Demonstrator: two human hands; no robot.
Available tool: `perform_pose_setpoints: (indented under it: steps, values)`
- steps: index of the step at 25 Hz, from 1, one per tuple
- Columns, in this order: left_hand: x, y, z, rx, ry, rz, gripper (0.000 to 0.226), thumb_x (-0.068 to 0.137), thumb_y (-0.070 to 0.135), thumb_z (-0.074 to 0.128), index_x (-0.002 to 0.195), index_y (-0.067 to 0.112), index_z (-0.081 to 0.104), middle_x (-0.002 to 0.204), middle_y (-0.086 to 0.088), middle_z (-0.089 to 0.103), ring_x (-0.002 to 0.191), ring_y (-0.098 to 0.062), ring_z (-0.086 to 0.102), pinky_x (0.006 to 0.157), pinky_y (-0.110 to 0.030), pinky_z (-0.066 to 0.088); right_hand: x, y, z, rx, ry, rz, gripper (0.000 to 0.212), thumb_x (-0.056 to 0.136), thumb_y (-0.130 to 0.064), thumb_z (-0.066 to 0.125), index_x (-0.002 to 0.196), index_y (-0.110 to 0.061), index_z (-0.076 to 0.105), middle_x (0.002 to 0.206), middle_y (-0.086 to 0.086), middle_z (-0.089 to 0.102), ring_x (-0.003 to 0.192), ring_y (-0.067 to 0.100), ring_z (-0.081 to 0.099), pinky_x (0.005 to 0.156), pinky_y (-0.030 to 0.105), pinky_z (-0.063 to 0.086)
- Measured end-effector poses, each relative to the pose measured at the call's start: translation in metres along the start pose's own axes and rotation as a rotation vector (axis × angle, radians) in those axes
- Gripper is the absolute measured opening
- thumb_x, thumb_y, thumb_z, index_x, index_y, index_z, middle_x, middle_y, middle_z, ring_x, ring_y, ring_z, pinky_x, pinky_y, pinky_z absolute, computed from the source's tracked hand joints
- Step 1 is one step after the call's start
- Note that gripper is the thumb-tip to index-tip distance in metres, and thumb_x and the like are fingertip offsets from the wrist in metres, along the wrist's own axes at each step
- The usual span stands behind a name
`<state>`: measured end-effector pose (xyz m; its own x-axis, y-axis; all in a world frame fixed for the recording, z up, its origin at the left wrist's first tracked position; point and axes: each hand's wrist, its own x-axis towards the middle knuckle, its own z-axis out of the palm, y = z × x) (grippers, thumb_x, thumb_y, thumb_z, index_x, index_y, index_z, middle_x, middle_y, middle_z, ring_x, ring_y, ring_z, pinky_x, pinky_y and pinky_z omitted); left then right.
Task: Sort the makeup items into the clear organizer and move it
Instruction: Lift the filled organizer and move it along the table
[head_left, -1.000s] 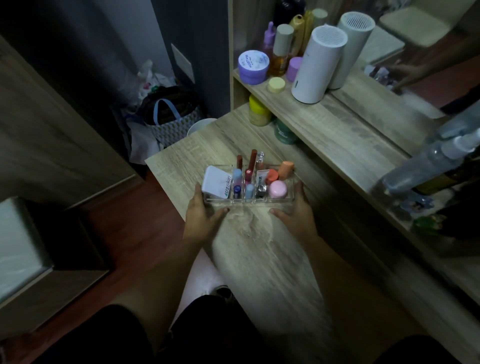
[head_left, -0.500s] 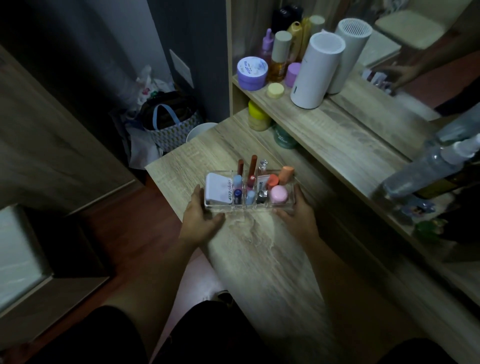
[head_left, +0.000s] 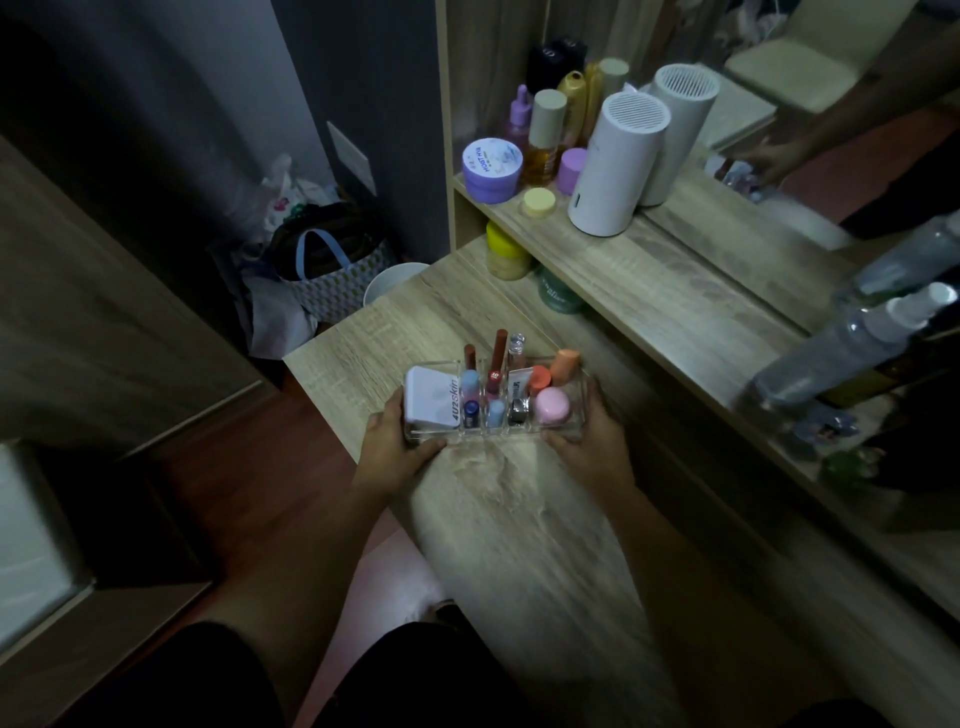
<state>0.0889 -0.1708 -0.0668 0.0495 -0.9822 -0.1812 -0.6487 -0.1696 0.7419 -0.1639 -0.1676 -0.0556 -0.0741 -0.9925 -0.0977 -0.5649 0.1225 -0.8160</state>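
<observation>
You've got the organizer (head_left: 496, 402) gripped at both ends, left hand (head_left: 397, 449) wrapped round one side, right hand (head_left: 592, 441) round the other, over the desk (head_left: 519, 519). Just off your left thumb sits the white compact (head_left: 431, 400); the pink pot (head_left: 551, 405) is right by your right fingers. Lipsticks (head_left: 498, 358) stand upright between your hands, in the middle slots. Can't tell if it's touching the desk.

Organizer (head_left: 571, 434): clear, compartmented, level, at the counter's (head_left: 519, 519) near part.
Left compartment: white compact (head_left: 431, 402), tilted.
Middle slots: upright lip tubes (head_left: 500, 356).
Right compartment: pink round jar (head_left: 551, 406), orange tubes (head_left: 563, 365).
</observation>
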Motion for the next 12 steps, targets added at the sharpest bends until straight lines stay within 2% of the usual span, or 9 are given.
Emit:
perform_pose_setpoints:
  steps: [2, 5, 7, 9, 12]
  values:
    - [0.0, -0.002, 0.001, 0.004, 0.012, -0.008, 0.084, 0.074, 0.027, 0.079, 0.144, 0.012, 0.034, 0.131, -0.012, 0.057, 0.119, -0.032, 0.05, 0.101, -0.042, 0.045, -0.004, -0.003, 0.0, -0.087, 0.045, -0.062, 0.083, 0.076, -0.007, 0.074, 0.145, -0.004, 0.027, 0.141, 0.016, 0.047, 0.131, 0.025, 0.044, 0.111, 0.041, 0.039]
    - [-0.001, -0.002, 0.003, 0.016, 0.032, -0.009, 0.083, 0.075, 0.027, 0.078, 0.143, 0.012, 0.034, 0.128, -0.014, 0.058, 0.117, -0.032, 0.048, 0.095, -0.035, 0.041, -0.009, -0.014, 0.001, -0.143, 0.091, -0.251, 0.078, 0.075, -0.007, 0.07, 0.143, -0.001, 0.031, 0.144, 0.02, 0.042, 0.136, 0.024, 0.036, 0.111, 0.047, 0.037]
    - [0.0, -0.003, 0.002, 0.015, 0.028, -0.003, 0.083, 0.075, 0.027, 0.078, 0.143, 0.011, 0.034, 0.127, -0.014, 0.059, 0.116, -0.032, 0.05, 0.096, -0.037, 0.043, 0.002, -0.032, 0.0, -0.175, 0.012, -0.335, 0.072, 0.079, -0.02, 0.057, 0.143, -0.004, 0.03, 0.148, 0.018, 0.038, 0.138, 0.025, 0.033, 0.112, 0.048, 0.034]
    - [0.001, -0.002, 0.001, 0.016, 0.023, -0.002, 0.083, 0.075, 0.027, 0.078, 0.143, 0.011, 0.034, 0.128, -0.014, 0.059, 0.116, -0.032, 0.051, 0.097, -0.039, 0.044, 0.022, -0.052, -0.001, -0.248, -0.08, -0.373, 0.072, 0.081, -0.036, 0.047, 0.145, -0.01, 0.027, 0.153, 0.012, 0.032, 0.142, 0.024, 0.028, 0.115, 0.045, 0.023]
    - [0.001, -0.002, 0.001, 0.025, 0.018, -0.01, 0.083, 0.075, 0.028, 0.078, 0.144, 0.01, 0.034, 0.129, -0.014, 0.058, 0.117, -0.032, 0.049, 0.097, -0.039, 0.043, 0.047, -0.072, -0.001, -0.41, -0.122, -0.443, 0.071, 0.086, -0.052, 0.045, 0.145, -0.015, 0.028, 0.155, 0.006, 0.03, 0.144, 0.02, 0.024, 0.116, 0.043, 0.013]
